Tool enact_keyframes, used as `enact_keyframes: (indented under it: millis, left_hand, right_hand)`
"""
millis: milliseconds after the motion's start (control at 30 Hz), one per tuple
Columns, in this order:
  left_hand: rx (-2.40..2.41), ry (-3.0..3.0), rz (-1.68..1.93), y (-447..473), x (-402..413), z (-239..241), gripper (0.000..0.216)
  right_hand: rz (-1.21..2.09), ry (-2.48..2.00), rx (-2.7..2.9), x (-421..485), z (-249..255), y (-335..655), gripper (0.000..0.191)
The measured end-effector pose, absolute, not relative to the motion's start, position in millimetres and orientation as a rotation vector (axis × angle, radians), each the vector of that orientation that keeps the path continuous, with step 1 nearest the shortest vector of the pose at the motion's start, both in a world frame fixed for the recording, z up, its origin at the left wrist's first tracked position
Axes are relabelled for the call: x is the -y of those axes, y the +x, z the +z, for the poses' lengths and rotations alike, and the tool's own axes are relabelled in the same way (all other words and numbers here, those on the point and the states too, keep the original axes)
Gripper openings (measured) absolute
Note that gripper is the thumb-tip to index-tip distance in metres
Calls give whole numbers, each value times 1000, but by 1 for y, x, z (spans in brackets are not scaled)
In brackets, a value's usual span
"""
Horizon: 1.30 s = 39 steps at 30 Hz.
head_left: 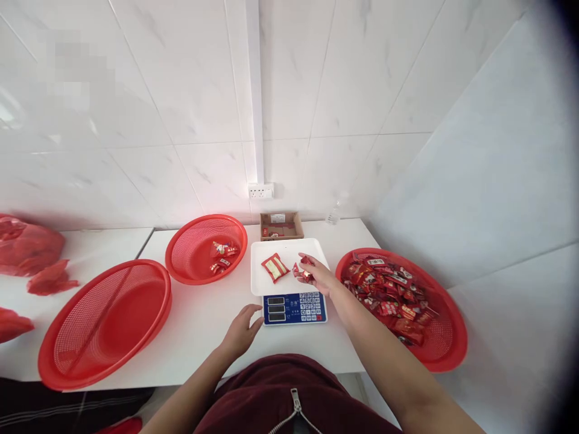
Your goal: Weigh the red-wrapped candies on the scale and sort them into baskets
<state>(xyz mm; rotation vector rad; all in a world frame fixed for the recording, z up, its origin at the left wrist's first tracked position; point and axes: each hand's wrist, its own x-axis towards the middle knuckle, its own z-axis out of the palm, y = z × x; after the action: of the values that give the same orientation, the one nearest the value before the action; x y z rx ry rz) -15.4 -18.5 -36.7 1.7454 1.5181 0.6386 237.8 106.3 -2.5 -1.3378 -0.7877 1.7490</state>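
A digital scale (294, 308) with a blue keypad front and a white weighing tray (280, 250) stands on the white table. A red and gold candy packet (274, 267) lies on the tray. My right hand (316, 275) reaches over the tray's right side, fingers closed on small red wrapped candies (302, 271). My left hand (242, 331) rests on the table just left of the scale's front, fingers loosely spread and holding nothing. A red basket (441, 355) full of red candy packets sits to the right.
A red mesh basket (181, 256) with a few candies stands left of the scale, and a larger red basket (58, 355) sits nearer left. Behind the scale are a small cardboard box (281, 226), a clear bottle (334, 213) and a wall socket (261, 191). Red plastic bags (27, 247) lie far left.
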Motion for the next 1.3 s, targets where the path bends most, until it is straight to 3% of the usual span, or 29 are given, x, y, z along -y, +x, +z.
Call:
enact_keyframes:
  millis: [167, 333, 600, 967, 1167, 1300]
  left_hand:
    - [-1499, 1780, 633, -12, 13, -32, 28]
    - [-1484, 1806, 589, -9, 9, -27, 28]
    - [-1450, 1823, 577, -6, 9, -26, 27]
    - [-1421, 1851, 546, -3, 7, -25, 27]
    - [-1472, 1834, 518, -12, 10, -26, 29]
    - [-1514, 1796, 484, -20, 13, -33, 30]
  right_hand:
    - [1590, -1578, 589, -111, -20, 239, 34]
    - [1614, -1476, 602, -111, -21, 241, 23]
    - [1452, -1735, 955, -103, -20, 252, 61]
    - [1279, -1550, 1709, -90, -35, 222, 51]
    - [869, -1739, 1294, -81, -38, 306, 42]
    - [729, -2261, 1329, -44, -65, 391, 42]
